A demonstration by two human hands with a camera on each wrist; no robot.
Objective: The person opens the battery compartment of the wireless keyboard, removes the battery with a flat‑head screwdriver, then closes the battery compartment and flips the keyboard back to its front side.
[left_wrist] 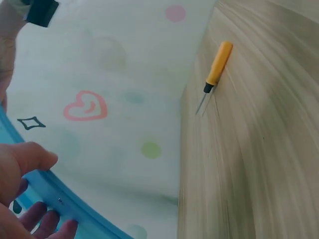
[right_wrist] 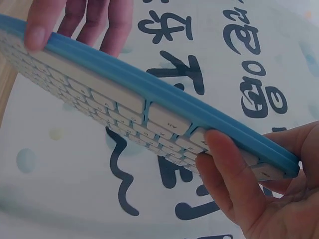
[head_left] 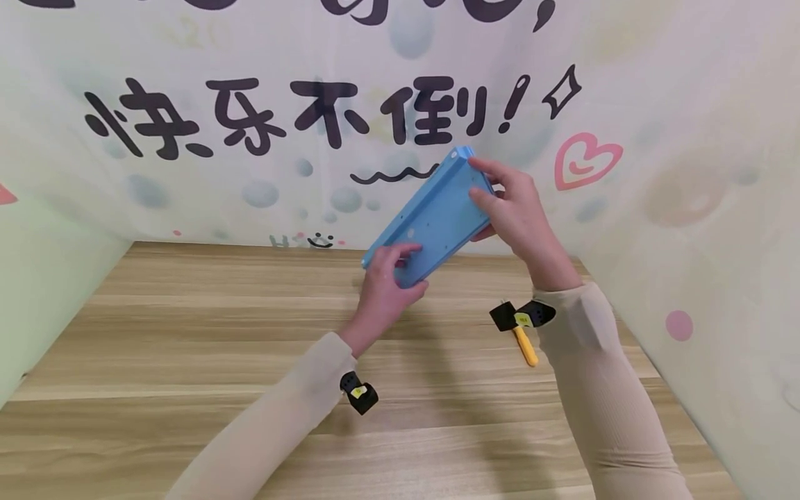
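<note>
A light blue keyboard [head_left: 437, 219] is held up above the table, tilted, its blue underside toward the head camera. White keys [right_wrist: 134, 117] show on its other face in the right wrist view. My left hand [head_left: 384, 292] grips the lower left end, thumb on one side and fingers on the other. At the upper right end, my right hand [head_left: 515, 208] grips the keyboard, fingers reaching over the key side. The left wrist view shows the blue edge between the left hand's thumb and fingers.
On the wooden table [head_left: 219, 333] at the right lies a screwdriver [left_wrist: 219, 63] with a yellow handle and a thin metal shaft, partly hidden by the right wrist camera in the head view. Behind stands a white wall sheet [head_left: 281, 201] with black lettering and a pink heart.
</note>
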